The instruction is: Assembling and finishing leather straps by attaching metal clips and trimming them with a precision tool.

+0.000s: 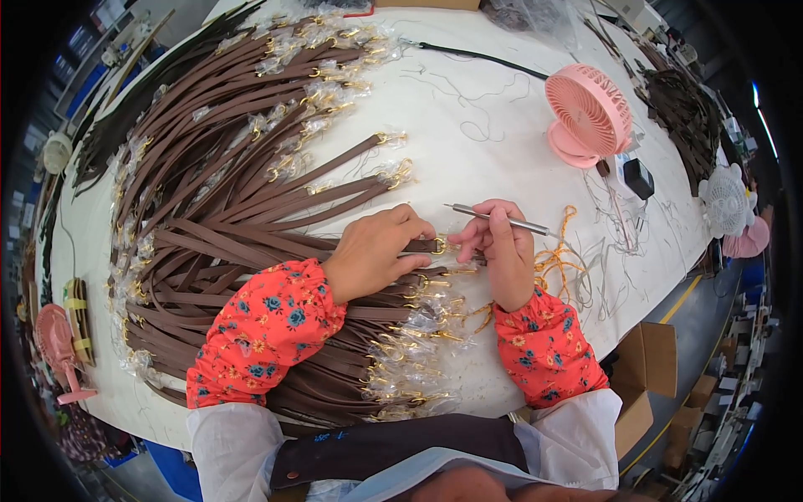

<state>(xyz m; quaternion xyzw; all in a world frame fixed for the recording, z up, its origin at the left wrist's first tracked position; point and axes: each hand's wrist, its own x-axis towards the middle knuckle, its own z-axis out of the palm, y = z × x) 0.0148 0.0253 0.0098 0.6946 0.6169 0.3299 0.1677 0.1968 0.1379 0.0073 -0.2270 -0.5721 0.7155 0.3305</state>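
White table [493, 180], one, across the frame. Brown straps [184, 238], heaped, left and centre. Pink fan [587, 113], upper right. My left hand [376, 251], centre, thumb and forefinger pinching one strap end [418, 246]. My right hand [507, 255], right of centre, thumb and fingers pressed around a slim metal tool [529, 225]. Orange cord [555, 261], loose, beside it. Gold ring [441, 244], at that strap's tip, between my hands.

Open tabletop [464, 180] between brown straps [234, 209] and pink fan [590, 113], straps crowding left, orange cord [559, 263] obstructing right.
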